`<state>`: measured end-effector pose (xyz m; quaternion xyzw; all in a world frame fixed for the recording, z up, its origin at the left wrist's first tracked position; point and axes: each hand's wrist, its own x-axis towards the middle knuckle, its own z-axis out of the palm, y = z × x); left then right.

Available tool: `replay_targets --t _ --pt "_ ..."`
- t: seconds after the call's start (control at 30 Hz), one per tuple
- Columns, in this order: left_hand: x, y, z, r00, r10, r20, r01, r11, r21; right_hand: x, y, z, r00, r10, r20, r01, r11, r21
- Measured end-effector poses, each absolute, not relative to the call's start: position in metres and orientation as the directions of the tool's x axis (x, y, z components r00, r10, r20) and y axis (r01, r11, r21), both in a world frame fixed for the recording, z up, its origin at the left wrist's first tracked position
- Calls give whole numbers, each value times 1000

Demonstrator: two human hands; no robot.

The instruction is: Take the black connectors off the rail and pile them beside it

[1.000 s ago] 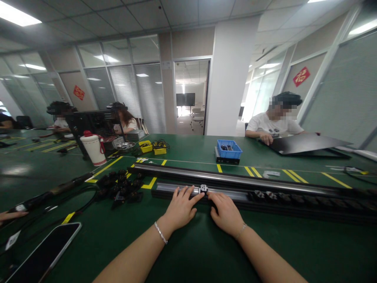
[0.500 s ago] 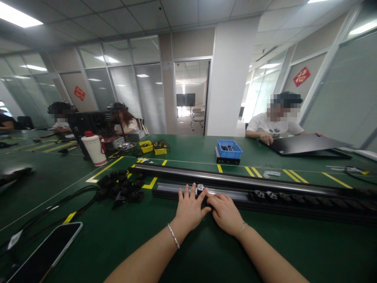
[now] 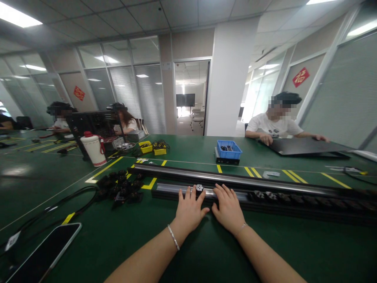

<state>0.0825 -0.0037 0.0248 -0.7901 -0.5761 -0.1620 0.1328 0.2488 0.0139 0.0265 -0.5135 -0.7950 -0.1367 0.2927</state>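
Observation:
A long dark tray-like rail [image 3: 169,188] with a shiny inner strip lies crosswise before me. My left hand [image 3: 190,209] rests on its near edge, fingers spread. A small black-and-white piece [image 3: 200,188] sits in the rail at the tips of my left fingers; whether they press on it I cannot tell. Just to the right, my right hand [image 3: 229,209] lies flat over the same rail with its fingers stretched out, thumb near my left thumb. Farther right, a row of similar small pieces [image 3: 271,195] stands in the rail.
Behind runs a second long rail [image 3: 188,174]. Black parts [image 3: 122,186] are heaped at left, near cables and a phone [image 3: 48,251]. Beyond stand a white bottle [image 3: 93,149], yellow bins [image 3: 145,147] and a blue basket [image 3: 229,149]. A person [image 3: 273,125] opposite handles a dark panel [image 3: 306,145].
My right hand has drawn away from my left fingers and stretched out flat over the rail. My left hand has barely moved. The person opposite has lowered the panel a little.

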Motion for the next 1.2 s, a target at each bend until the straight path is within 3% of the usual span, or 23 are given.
replay_targets --t 0.23,0.93,1.2 --pt "81 -4 28 253 881 400 963 -269 -16 250 14 24 -329 787 522 925 380 10" --pt "77 -8 33 174 900 399 984 -173 -38 249 10 31 -299 838 456 936 350 -29" --pt "71 -4 34 159 901 403 984 -180 14 248 10 31 -298 839 455 937 348 -26"
